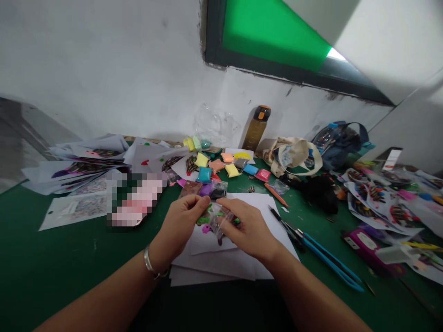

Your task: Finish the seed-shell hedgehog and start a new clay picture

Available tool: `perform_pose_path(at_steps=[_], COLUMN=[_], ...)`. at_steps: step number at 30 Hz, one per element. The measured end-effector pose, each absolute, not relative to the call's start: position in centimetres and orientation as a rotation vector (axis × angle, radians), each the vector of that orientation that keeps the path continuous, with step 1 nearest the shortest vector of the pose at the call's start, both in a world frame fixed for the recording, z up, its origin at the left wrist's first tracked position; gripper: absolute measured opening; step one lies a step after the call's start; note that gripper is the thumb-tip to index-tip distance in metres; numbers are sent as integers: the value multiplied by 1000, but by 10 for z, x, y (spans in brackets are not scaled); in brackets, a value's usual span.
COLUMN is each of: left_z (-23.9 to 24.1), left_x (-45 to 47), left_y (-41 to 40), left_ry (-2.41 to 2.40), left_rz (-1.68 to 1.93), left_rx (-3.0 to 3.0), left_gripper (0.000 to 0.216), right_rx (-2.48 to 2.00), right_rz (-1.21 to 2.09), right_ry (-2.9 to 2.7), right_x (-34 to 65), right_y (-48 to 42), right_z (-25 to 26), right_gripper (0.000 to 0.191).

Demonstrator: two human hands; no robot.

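Observation:
Above a stack of white paper sheets [224,267], a small clear plastic packet [218,220] is held between my two hands. My left hand [176,226], with a bracelet at the wrist, pinches its left side between thumb and fingers. On the other side, my right hand [252,227] is closed on the crinkled plastic. Brown shows through the packet, but fingers partly hide its contents. Just beneath lie green bits and a purple piece [206,228] on the top sheet. Colourful soft clay packets, including a teal one [204,174] and a yellow one [232,170], lie beyond my hands.
Blue tweezers [332,260] and a black pen [282,221] lie right of the paper. Behind stand a bottle [256,129] and a cloth bag [290,154]. Decorated sheets [93,154] are piled left. A purple box [367,246] sits at right.

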State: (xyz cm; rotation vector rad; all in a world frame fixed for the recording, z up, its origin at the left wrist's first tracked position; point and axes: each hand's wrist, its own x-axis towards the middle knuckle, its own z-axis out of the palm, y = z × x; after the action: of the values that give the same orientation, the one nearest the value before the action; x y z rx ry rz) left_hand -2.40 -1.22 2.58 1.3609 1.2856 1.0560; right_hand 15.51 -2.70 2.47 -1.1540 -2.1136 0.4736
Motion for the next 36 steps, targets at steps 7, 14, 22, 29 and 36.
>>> perform_pose_path(at_steps=[7, 14, 22, 29, 36], left_z=[24, 26, 21, 16, 15], left_x=[-31, -37, -45, -48, -49], left_y=[-4, 3, 11, 13, 15], left_ry=[1236, 1254, 1265, 1282, 1296], left_rz=[1173, 1247, 1264, 1262, 1264], left_rx=[1207, 982, 933, 944, 945], left_gripper=[34, 33, 30, 32, 33], right_rx=[-1088, -1033, -1116, -1150, -1310], right_rz=[711, 1065, 1168, 1164, 1170], right_ry=[-2025, -1670, -1585, -1547, -1619], right_x=[163, 179, 184, 183, 181], right_y=[-25, -15, -11, -9, -10], right_z=[31, 27, 32, 28, 28], right_gripper=[59, 40, 18, 13, 30])
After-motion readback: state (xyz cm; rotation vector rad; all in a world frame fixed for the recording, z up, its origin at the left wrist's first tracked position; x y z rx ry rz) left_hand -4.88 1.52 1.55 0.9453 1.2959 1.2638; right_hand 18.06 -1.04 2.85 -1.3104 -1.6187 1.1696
